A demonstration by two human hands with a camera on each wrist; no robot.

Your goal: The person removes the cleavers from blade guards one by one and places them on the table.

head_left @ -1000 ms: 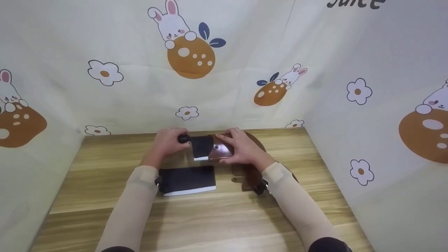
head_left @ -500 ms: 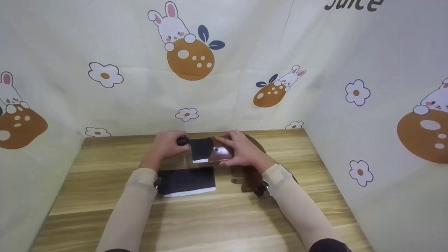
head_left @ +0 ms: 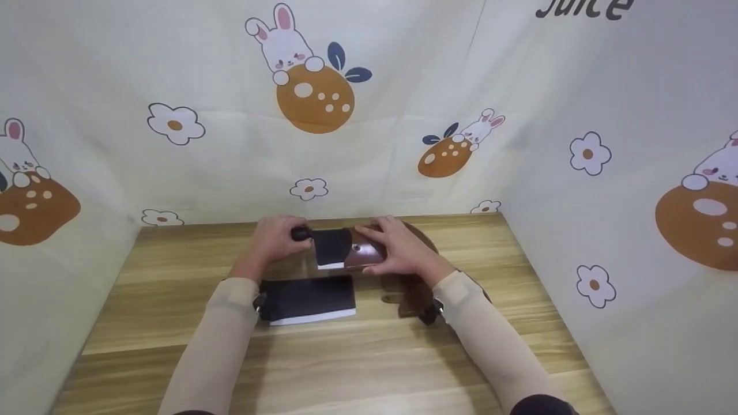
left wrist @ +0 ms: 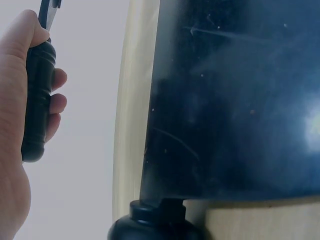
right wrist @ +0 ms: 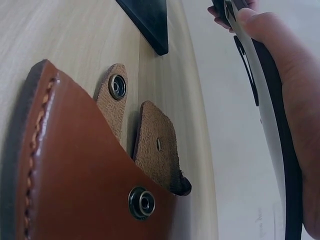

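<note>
My left hand (head_left: 277, 239) grips the black handle (left wrist: 39, 100) of a cleaver at the back of the table. The cleaver's dark blade (head_left: 331, 246), with a bright edge, runs into a brown leather sheath (head_left: 363, 248); the rest of it is covered. My right hand (head_left: 400, 245) holds that sheath, thumb on the near side and fingers over the top. Nearer to me lies a second cleaver (head_left: 311, 297), its handle hidden by the left wrist in the head view. A second leather sheath (right wrist: 90, 175) with snap studs and strap flaps lies below my right wrist.
The wood-grain table (head_left: 346, 369) meets a printed cloth wall (head_left: 392, 190) just behind the hands. Another cloth wall (head_left: 634, 230) stands at the right. A brown curved edge (head_left: 424, 233) shows beyond the right hand.
The hands, the cleaver and the sheath keep the same positions relative to each other. Only the head view has shifted slightly.
</note>
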